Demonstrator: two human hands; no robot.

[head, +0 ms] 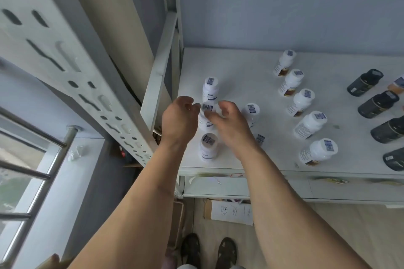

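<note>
White bottle [206, 108], between left hand [179, 119], right hand [230, 121]

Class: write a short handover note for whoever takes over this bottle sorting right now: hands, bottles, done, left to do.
Left hand: cupped at the left of the middle white bottle; grip unclear.
Right hand: cupped at its right; grip unclear.
Things: it stands in a column of three on the shelf; one loose bottle beside, a second bottle behind the right wrist.
Done: five-bottle row and dark bottles lined up further right.
Left: probably settle this bottle, then line up the loose two.
</note>
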